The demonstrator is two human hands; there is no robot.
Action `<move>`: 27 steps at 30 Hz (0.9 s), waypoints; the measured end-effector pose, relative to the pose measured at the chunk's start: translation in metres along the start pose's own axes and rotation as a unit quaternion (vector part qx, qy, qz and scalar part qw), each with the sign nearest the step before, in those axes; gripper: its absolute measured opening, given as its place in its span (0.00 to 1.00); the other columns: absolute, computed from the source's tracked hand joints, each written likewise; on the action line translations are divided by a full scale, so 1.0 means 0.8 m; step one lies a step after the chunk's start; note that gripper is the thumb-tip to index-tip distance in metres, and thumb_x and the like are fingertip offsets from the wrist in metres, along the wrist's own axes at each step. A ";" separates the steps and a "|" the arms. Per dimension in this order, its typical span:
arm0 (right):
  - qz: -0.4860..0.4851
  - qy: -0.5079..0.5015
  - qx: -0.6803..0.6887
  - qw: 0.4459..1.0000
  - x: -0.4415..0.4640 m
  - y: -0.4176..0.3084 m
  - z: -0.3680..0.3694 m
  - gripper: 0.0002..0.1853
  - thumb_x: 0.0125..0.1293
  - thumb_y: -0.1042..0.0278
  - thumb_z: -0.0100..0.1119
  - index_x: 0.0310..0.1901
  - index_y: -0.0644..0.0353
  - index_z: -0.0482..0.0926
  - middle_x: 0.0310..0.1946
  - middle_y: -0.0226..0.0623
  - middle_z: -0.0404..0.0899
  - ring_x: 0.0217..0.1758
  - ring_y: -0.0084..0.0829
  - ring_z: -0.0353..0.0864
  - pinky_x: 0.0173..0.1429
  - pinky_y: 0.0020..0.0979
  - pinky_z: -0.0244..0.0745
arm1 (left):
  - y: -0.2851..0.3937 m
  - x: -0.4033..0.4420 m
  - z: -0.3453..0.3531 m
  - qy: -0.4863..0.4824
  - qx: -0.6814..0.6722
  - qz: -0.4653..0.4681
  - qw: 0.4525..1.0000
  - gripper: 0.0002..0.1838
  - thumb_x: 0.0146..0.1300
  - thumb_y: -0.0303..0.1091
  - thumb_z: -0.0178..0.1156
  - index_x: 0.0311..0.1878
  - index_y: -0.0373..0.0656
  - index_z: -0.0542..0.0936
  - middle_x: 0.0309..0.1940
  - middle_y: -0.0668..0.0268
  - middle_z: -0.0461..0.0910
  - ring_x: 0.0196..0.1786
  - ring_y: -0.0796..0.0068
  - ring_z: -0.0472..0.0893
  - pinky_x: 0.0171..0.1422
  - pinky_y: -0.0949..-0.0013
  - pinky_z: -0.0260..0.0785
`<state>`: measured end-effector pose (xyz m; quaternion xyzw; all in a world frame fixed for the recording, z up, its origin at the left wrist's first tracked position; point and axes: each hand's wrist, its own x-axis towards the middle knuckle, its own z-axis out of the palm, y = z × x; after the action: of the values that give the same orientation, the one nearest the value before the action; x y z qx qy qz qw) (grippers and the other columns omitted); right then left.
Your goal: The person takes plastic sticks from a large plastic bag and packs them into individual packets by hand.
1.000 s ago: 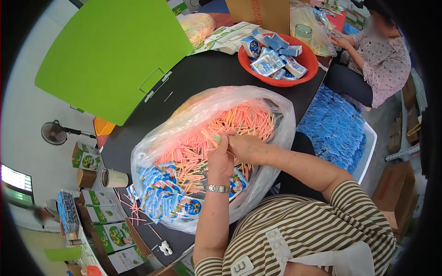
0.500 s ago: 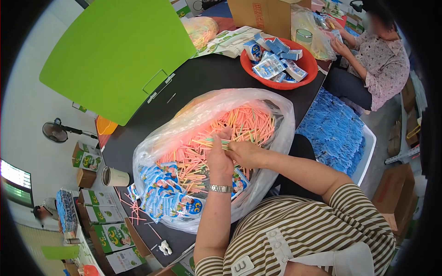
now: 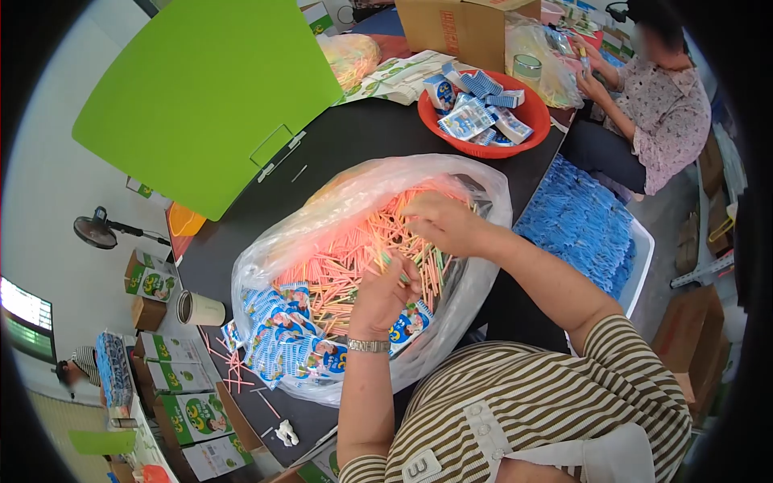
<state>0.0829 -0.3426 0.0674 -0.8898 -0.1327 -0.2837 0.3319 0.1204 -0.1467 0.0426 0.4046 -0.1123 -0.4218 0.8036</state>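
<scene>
On the bench (image 3: 354,133), inside the plastic bag (image 3: 278,239), my left grip (image 3: 382,295) clamps several gathered sticks (image 3: 385,260); whether my right grip (image 3: 448,224) is closed, I can't tell. The loose heap (image 3: 326,274) sits ungathered.

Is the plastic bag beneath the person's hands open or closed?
Open: the plastic bag has its mouth spread wide, exposing loose sticks inside.

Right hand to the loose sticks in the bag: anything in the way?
Nothing visible. The right hand is over the loose sticks, inside the open bag; contact is unclear. The left hand, holding a few sticks, is off to one side.
</scene>
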 end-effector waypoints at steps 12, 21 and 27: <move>0.051 -0.013 0.063 0.997 -0.002 -0.009 0.022 0.12 0.66 0.63 0.50 0.38 0.65 0.78 0.32 0.51 0.77 0.39 0.51 0.77 0.46 0.44 0.71 | -0.003 -0.024 -0.008 0.004 0.092 -0.049 0.995 0.09 0.69 0.38 0.52 0.36 0.44 0.74 0.25 0.69 0.73 0.26 0.79 0.70 0.28 0.76 0.61; 0.096 -0.099 0.094 0.986 0.006 -0.024 0.032 0.14 0.64 0.63 0.52 0.45 0.64 0.74 0.39 0.51 0.75 0.45 0.49 0.76 0.49 0.42 0.71 | 0.005 -0.026 -0.013 0.059 0.148 -0.035 0.987 0.08 0.69 0.35 0.52 0.33 0.44 0.73 0.23 0.70 0.72 0.23 0.81 0.68 0.25 0.77 0.58; 0.004 -0.295 0.083 0.952 0.016 -0.079 0.026 0.11 0.59 0.67 0.55 0.40 0.65 0.77 0.37 0.49 0.76 0.45 0.49 0.76 0.50 0.41 0.72 | -0.002 -0.026 -0.020 0.032 0.278 -0.037 0.959 0.01 0.62 0.27 0.54 0.35 0.42 0.74 0.22 0.71 0.72 0.22 0.82 0.67 0.25 0.78 0.57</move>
<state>0.0752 -0.2808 0.0948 -0.9035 -0.2441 0.0053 0.3522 0.1149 -0.1226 0.0342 0.6294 -0.1844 -0.3905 0.6460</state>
